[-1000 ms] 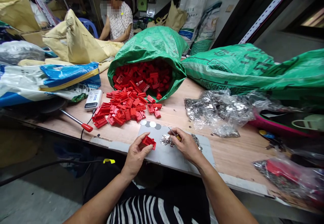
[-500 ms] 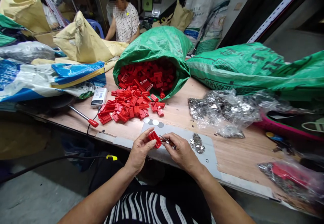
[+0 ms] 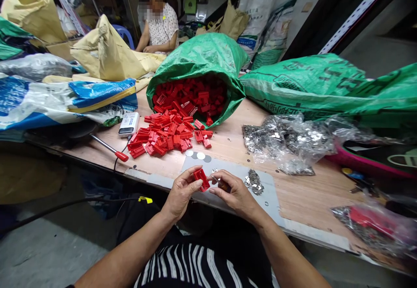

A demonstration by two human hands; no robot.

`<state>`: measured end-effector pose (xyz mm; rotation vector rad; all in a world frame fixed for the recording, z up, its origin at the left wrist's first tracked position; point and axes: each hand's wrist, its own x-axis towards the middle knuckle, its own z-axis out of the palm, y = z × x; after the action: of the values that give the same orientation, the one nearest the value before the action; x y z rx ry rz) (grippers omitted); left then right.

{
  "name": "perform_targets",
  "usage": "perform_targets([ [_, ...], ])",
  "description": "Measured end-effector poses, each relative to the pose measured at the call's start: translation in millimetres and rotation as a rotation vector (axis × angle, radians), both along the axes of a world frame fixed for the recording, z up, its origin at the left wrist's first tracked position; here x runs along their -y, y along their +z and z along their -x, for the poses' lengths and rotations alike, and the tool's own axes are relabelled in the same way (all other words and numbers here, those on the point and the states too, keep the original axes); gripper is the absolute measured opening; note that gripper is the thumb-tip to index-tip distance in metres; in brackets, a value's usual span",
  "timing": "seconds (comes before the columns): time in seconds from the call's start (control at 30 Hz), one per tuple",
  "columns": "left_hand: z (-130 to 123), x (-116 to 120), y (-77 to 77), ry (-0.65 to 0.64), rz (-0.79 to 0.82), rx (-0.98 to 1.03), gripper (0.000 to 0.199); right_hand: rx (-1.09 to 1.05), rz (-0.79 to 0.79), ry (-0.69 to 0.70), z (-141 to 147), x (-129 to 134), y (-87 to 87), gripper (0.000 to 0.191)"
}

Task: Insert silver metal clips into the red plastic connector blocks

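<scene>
One red housing, low-centre, likely light, stiff: grip its sides. Your left fingers pinch it; right fingers, brown-handled tool.

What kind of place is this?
Probably a small workshop: a green sack with red parts heaped at its mouth on the workbench, small metal pieces piled near the right hand, and another person in the background.

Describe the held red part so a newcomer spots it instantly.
Start at the open green sack spilling red parts onto the table. Below it in view, over the grey mat, the left hand holds one red part. Unlike the piled ones, it's held.
</scene>
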<state>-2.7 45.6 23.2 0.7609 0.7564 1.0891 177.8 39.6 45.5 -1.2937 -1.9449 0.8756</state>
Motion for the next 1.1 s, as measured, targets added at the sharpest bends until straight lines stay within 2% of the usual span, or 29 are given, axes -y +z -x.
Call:
perform_targets([
  [0.2,6.8,-2.0,-8.0,-0.038,-0.102,-0.125,0.042,0.019,-0.009,-0.001,-4.7,4.2,-4.0,0.026],
  [0.4,14.4,-3.0,-15.7,-0.032,-0.397,-0.518,0.033,0.161,-0.013,-0.035,-2.9,11.5,-10.9,0.027],
  [0.57,14.5,-3.9,-19.7,-0.058,-0.511,-0.708,0.035,0.257,0.001,-0.029,-2.3,14.0,-17.7,0.019],
  [0.93,14.9,-7.5,-24.1,-0.101,-0.637,-0.838,0.043,0.276,-0.043,0.06,-2.6,10.9,-22.6,0.019],
  [1.1,13.3,-5.1,-27.6,-0.062,-0.654,-0.858,0.042,0.35,-0.053,0.047,3.1,15.6,-24.1,0.019],
])
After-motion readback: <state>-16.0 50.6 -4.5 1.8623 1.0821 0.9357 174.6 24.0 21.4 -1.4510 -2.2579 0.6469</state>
